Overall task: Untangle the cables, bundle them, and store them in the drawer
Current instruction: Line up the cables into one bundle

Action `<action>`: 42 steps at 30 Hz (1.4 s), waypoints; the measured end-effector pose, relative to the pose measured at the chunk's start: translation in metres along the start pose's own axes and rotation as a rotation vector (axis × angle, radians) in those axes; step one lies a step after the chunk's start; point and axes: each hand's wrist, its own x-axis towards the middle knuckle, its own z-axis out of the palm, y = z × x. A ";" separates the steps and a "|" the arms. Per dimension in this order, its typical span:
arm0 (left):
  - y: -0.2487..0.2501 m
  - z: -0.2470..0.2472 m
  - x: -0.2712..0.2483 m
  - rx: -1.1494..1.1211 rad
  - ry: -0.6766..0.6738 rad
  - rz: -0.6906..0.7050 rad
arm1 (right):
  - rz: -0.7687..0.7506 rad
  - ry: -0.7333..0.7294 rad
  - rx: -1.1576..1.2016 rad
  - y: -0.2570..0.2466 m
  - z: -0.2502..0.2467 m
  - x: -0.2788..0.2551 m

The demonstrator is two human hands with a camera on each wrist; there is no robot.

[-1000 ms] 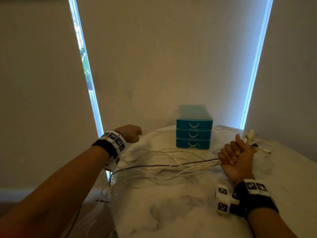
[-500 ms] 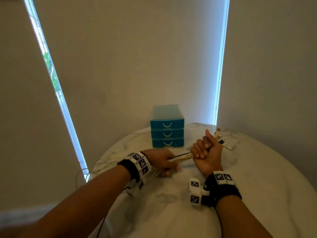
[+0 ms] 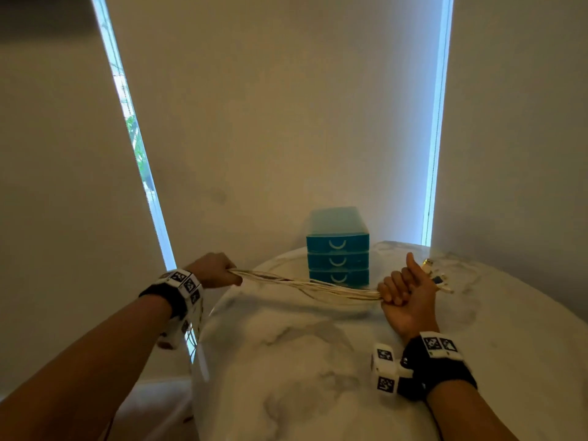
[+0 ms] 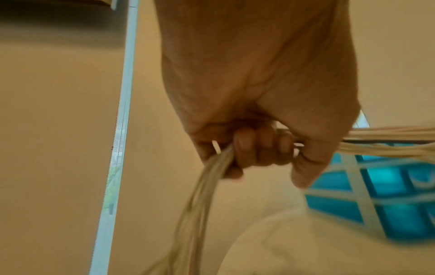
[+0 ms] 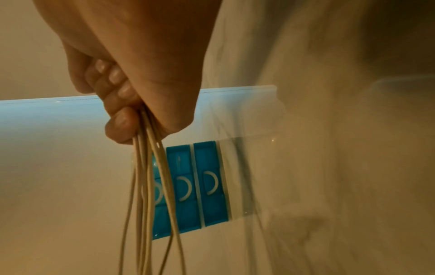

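A bunch of thin white cables [image 3: 305,284] stretches taut above the round marble table [image 3: 318,361]. My left hand [image 3: 216,270] grips the bunch beyond the table's left edge, fingers curled round the cables [image 4: 219,161], and the loose lengths hang down past my wrist. My right hand [image 3: 404,288] holds the other end palm up, fingers wrapped round the cables [image 5: 146,141], with the plugs [image 3: 437,276] sticking out behind it. A blue three-drawer unit [image 3: 338,249] stands at the back of the table, all drawers closed.
Beige blinds hang behind the table, with narrow strips of window light left and right. The drawer unit [image 5: 195,188] sits just behind the stretched cables. The near part of the marble top [image 3: 302,393] carries nothing but my right forearm.
My left hand slid left along the bunch from beside the right hand to past the table edge, pulling the cables straight. The right hand kept its hold. The head view shifted.
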 end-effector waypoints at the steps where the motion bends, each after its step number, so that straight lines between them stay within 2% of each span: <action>1: 0.005 -0.010 0.002 0.031 0.128 0.019 | -0.008 0.001 -0.020 0.001 0.003 0.000; 3: 0.023 -0.027 0.004 0.111 0.368 0.061 | -0.038 0.004 -0.087 -0.003 0.012 -0.001; 5: 0.044 -0.033 0.007 0.105 0.452 0.100 | -0.087 0.028 -0.167 -0.015 0.016 -0.002; 7: 0.058 -0.021 0.009 0.054 0.340 0.168 | -0.145 0.047 -0.191 -0.032 0.013 -0.002; 10: 0.058 0.021 0.019 -0.037 0.010 0.232 | -0.191 0.090 -0.167 -0.055 -0.006 -0.004; 11: 0.055 0.034 0.022 -0.055 -0.057 0.236 | -0.191 0.102 -0.158 -0.059 -0.013 -0.006; 14: 0.053 0.049 0.028 -0.089 -0.066 0.231 | -0.191 0.159 -0.105 -0.059 -0.027 -0.007; 16: 0.045 0.046 0.031 -0.039 -0.022 0.160 | -0.194 0.193 -0.071 -0.056 -0.031 -0.005; 19: 0.009 0.050 0.029 0.316 0.054 -0.071 | -0.213 0.208 -0.058 -0.052 -0.029 -0.006; 22: -0.032 0.061 0.027 0.457 -0.058 -0.271 | -0.194 0.195 -0.097 -0.040 -0.023 -0.006; 24: -0.045 0.056 0.028 0.521 -0.165 -0.306 | -0.151 0.149 -0.103 -0.030 -0.019 -0.005; 26: -0.031 0.042 0.023 0.568 -0.260 -0.251 | -0.121 0.134 -0.100 -0.023 -0.019 -0.003; 28: 0.011 0.027 0.009 0.610 -0.300 -0.170 | -0.106 0.129 -0.114 -0.018 -0.020 -0.002; 31: 0.095 0.012 -0.004 0.624 -0.157 0.038 | -0.085 0.107 -0.180 -0.008 -0.018 0.000; 32: 0.124 0.010 -0.007 0.600 -0.068 0.131 | -0.075 0.092 -0.203 -0.004 -0.017 0.001; 34: 0.182 0.005 -0.015 0.448 0.108 0.356 | -0.055 0.065 -0.265 0.003 -0.010 -0.001; 35: 0.210 0.003 -0.021 0.289 0.160 0.469 | -0.042 0.051 -0.300 0.006 -0.006 -0.004; 37: 0.257 0.006 -0.031 -0.054 0.172 0.615 | -0.037 0.023 -0.377 0.011 0.001 -0.009; 38: 0.277 0.011 -0.035 -0.157 0.140 0.639 | -0.041 0.015 -0.436 0.013 0.003 -0.012; 42: 0.315 0.037 -0.026 -0.284 0.021 0.608 | -0.079 0.077 -0.881 0.024 0.009 -0.010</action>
